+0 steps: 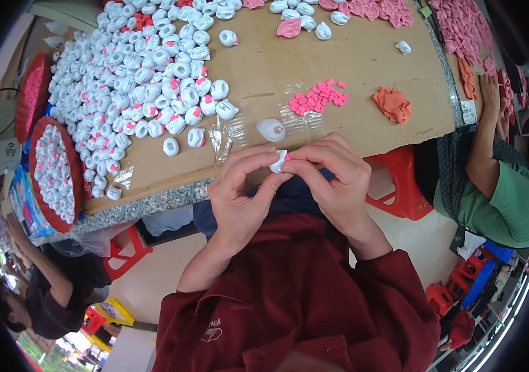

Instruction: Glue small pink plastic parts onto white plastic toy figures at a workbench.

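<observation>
White piece (pixel 277 163) in left hand (pixel 238 197), pink bit (pixel 288 157) against it in right hand (pixel 340 186), each grip pinching

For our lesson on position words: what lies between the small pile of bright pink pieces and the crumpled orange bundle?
Nothing: in the head view, only bare brown cardboard shows between the pink pile and the orange bundle.

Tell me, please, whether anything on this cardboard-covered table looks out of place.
Mildly, yes: one white piece lies alone toward the right of the cardboard, well apart from the big white heap on the left. Otherwise, nothing looks clearly spilled or damaged.
</observation>
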Tool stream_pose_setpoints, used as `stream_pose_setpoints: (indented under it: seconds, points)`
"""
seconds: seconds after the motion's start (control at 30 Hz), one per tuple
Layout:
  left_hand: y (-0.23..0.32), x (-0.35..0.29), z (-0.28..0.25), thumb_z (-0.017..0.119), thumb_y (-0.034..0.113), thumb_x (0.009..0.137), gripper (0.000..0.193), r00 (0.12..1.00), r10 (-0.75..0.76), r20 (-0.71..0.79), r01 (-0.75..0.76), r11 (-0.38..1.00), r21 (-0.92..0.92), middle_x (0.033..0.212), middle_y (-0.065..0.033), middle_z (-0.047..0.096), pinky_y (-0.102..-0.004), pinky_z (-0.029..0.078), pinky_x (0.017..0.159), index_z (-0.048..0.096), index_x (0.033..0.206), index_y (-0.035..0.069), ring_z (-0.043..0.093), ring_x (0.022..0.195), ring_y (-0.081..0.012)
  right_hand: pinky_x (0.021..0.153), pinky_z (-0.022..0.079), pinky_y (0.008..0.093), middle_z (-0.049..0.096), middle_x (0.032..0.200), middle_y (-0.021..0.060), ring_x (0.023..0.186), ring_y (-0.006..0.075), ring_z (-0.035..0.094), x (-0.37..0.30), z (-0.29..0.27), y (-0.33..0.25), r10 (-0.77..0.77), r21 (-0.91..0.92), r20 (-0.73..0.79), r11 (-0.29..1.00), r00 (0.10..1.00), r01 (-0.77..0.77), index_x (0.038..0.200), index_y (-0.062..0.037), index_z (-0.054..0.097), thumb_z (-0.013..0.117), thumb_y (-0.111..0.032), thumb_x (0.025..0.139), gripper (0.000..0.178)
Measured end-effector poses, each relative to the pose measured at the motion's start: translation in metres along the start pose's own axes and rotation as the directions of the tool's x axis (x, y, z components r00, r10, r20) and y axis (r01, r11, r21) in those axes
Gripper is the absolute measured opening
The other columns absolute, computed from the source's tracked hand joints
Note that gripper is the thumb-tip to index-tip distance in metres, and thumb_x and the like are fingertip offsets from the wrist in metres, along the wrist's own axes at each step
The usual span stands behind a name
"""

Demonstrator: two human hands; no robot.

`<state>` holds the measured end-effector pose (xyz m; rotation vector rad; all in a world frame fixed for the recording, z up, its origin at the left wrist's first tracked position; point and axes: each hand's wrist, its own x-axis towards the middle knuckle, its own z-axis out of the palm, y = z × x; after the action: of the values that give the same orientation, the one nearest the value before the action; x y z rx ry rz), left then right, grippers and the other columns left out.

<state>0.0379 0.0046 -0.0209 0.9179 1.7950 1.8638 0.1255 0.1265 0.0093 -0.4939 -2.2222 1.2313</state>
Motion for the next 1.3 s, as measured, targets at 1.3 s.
stream_pose_setpoints:
  seconds: [1.3]
  points:
    - [0.01,0.073,-0.078,0.072,0.005,0.066,0.023,0.94,0.12,-0.318,0.049,0.877,0.478,0.088,-0.0067,0.062,-0.026,0.043,0.069,0.064,0.087,0.002,0.055,0.076,-0.0149,0.071,0.043,0.0295,0.058,0.086,0.0088,0.08,0.0216,0.053,0.023,0.022,0.008,-0.029,-0.12,-0.168,0.993,0.985,0.009,0.091,-0.0001,0.06,0.071,-0.004,0.062,0.031]
